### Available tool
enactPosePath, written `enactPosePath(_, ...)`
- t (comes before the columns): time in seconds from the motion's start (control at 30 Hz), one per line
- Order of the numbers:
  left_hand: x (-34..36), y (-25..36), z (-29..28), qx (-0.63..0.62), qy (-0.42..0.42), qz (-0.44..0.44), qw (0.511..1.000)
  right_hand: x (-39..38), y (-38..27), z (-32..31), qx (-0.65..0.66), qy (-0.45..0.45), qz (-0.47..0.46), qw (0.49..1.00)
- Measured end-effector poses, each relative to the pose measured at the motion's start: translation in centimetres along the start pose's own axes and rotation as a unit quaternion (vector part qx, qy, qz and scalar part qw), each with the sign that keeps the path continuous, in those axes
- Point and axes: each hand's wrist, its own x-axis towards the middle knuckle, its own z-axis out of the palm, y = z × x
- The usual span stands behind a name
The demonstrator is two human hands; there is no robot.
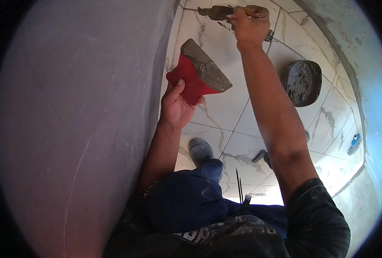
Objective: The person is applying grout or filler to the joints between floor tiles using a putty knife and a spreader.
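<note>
My left hand (177,105) grips a red plastic spreader (186,77), thumb on its near face. Thick grey grout (206,64) coats the spreader's far edge. It is held up over the marbled white floor tiles (225,107). At the far end of the floor, my right hand (249,26) is closed, reaching down to a dark wet smear of grout (219,13) along a tile joint. A brownish, smeared object shows at its fingers, but its kind is not clear. Right of my right forearm stands a dark tub (305,84) with grey grout inside.
A plain grey wall (79,107) rises close on my left; another pale wall (371,86) curves along the right. My shoe (200,151) stands on the tiles. A small blue-and-grey object (354,144) lies by the right wall, and a dark object (262,157) sits near my right elbow.
</note>
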Motion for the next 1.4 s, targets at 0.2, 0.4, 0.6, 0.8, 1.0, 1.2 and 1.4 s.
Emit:
enactPosePath(0.2, 0.0, -0.3, 0.0, -0.019, -0.002, -0.006, 1.0, -1.5, -0.5, 2.7, -0.168, -0.023, -0.18, 0.969)
enactPosePath(0.4, 0.0, 0.1, 0.0, -0.015, 0.003, 0.001, 1.0, -1.4, -2.5, 3.1, -0.183, -0.03, -0.18, 0.966)
enactPosePath(0.6, 0.0, -0.1, -0.1, -0.004, -0.002, -0.003, 1.0, -1.7, -2.2, 1.7, -0.194, -0.023, -0.185, 0.963)
enactPosePath(0.8, 0.0, 0.0, 0.0, -0.011, -0.011, -0.007, 1.0, -2.5, -2.1, 4.5, -0.112, -0.099, -0.127, 0.981)
enactPosePath(1.0, 0.0, 0.0, -0.2, -0.014, -0.007, -0.003, 1.0, -1.6, -2.8, 4.0, -0.148, -0.078, -0.148, 0.975)
enactPosePath(1.2, 0.0, -0.1, 0.0, -0.01, 0.012, -0.008, 1.0, -1.4, -2.0, 2.9, -0.207, -0.026, -0.154, 0.966)
enactPosePath(1.4, 0.0, 0.1, -0.2, -0.005, -0.002, -0.004, 1.0, -1.8, -0.4, 2.5, -0.116, 0.015, -0.159, 0.98)
